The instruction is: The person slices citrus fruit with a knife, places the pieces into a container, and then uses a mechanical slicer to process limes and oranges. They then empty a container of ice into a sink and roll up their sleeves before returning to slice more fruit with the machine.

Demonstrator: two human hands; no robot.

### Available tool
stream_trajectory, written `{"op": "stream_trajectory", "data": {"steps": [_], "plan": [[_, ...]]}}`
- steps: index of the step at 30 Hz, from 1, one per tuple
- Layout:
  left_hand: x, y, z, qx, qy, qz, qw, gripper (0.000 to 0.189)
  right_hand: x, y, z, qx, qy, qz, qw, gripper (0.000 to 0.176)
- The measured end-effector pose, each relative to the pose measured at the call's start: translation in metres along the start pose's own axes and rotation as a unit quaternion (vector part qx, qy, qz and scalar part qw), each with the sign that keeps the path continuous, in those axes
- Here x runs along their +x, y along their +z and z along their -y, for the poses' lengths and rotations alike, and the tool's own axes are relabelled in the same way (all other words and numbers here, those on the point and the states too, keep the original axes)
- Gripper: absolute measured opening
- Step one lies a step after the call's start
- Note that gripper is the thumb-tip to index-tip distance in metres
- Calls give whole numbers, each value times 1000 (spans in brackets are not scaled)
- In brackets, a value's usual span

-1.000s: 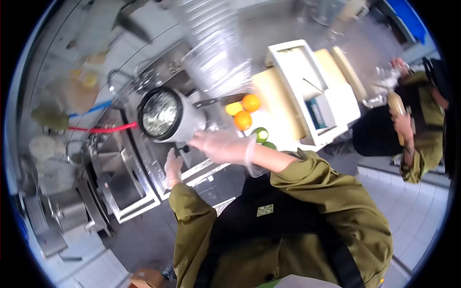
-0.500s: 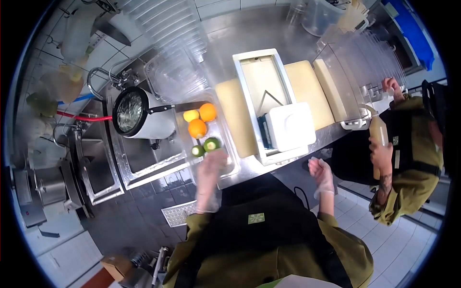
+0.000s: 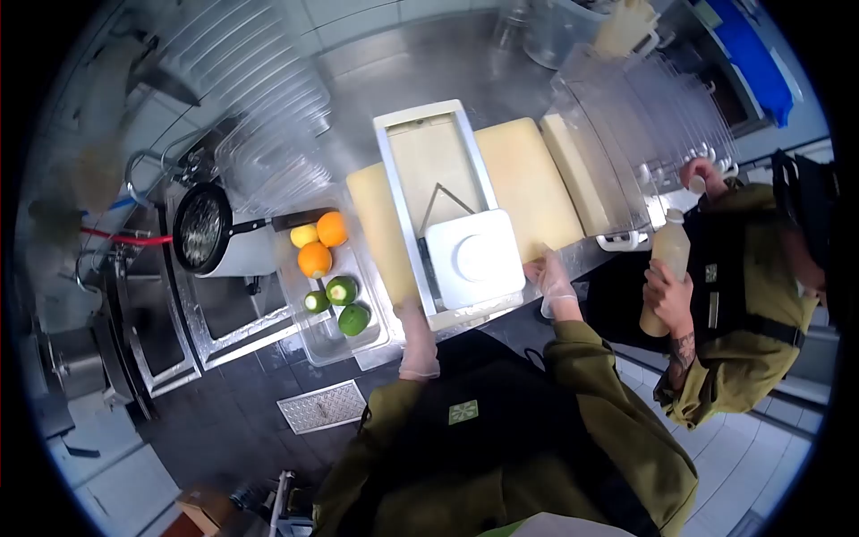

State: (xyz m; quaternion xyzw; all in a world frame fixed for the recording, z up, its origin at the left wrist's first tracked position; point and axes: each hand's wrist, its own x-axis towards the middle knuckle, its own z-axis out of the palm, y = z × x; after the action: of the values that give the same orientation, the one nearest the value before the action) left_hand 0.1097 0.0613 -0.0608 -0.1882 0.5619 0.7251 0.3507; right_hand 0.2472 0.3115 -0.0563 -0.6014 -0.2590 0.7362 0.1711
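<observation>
A white slicer [image 3: 477, 161] with a metal frame and an angled blade lies lengthwise across a cream cutting board [image 3: 528, 166]. A square white holder [image 3: 447, 286] with a round knob sits on its near part. My left hand [image 3: 417, 340], in a clear glove, has its fingers closed on the board's near left corner, beside the slicer. On the other side, my right hand [image 3: 552, 279], also gloved, has its fingers curled on the board's near edge, right of the holder. Neither hand touches the fruit.
A clear tray [image 3: 380, 329] at left holds oranges [image 3: 315, 259], a lemon [image 3: 304, 235], green limes [image 3: 353, 319] and a knife [image 3: 304, 217]. Beyond are a pot [image 3: 246, 253] and sinks [image 3: 224, 309]. At right, a co-worker's hand [image 3: 669, 295] holds a bottle [image 3: 669, 246] near clear containers [image 3: 608, 134].
My left hand has left the tray and come to the board, uncovering a third lime. My right hand has moved up to the board's near edge. The view has shifted to the right.
</observation>
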Motion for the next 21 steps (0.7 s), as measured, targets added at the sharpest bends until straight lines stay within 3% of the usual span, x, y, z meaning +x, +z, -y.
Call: {"op": "stream_trajectory", "data": {"steps": [2,3,14,21], "plan": [[-1,6,2,32,29,-51,998,63,-3,6,-1,3,-11,-3,1000,45],[2,8,4,41,64,-66,995,46,-4,8,-1,-4,-12,-9,1000,45],[14,24,-13,50,61,-124,989,76,25,11,-10,-31,-51,-14,998,42],[21,31,-21,-1,51,-112,992,61,14,31,7,-47,-59,-18,997,41]]}}
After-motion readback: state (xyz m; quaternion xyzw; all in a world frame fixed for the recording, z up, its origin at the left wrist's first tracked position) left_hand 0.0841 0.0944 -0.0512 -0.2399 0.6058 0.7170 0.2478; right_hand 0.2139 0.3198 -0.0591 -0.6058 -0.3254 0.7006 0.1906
